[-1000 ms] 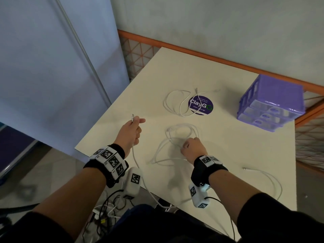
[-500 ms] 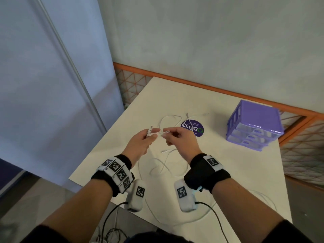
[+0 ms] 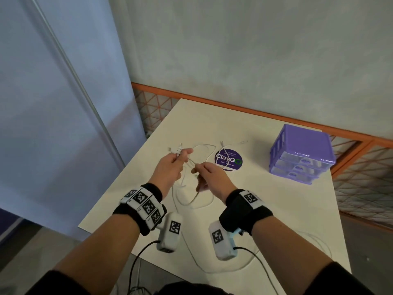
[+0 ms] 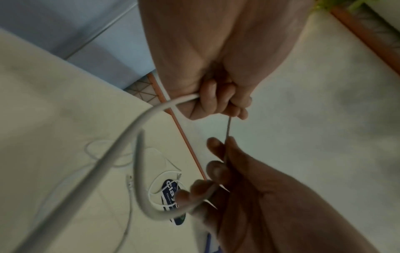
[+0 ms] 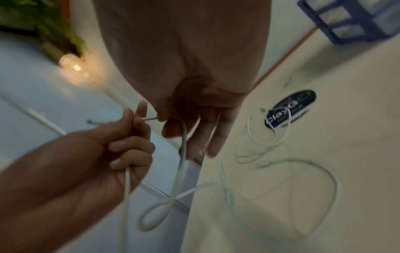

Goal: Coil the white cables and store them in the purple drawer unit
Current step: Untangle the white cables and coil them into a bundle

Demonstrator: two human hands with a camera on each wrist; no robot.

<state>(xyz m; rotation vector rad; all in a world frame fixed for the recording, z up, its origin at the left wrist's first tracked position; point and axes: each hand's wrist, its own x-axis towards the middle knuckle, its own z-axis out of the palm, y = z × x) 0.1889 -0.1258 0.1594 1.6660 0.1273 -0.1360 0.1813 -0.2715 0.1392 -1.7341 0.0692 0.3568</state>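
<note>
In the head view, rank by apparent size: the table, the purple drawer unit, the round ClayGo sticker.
1. table
2. purple drawer unit
3. ClayGo sticker
No close calls between them here.

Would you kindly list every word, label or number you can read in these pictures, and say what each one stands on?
"ClayGO": large white letters on the round dark sticker stuck to the table.
Small lines above and below that word on the sticker: too small to read for certain.
Square black-and-white coded markers on the wristbands and wrist camera housings: patterns only, no readable text.
Purple drawer unit: no lettering visible.
</note>
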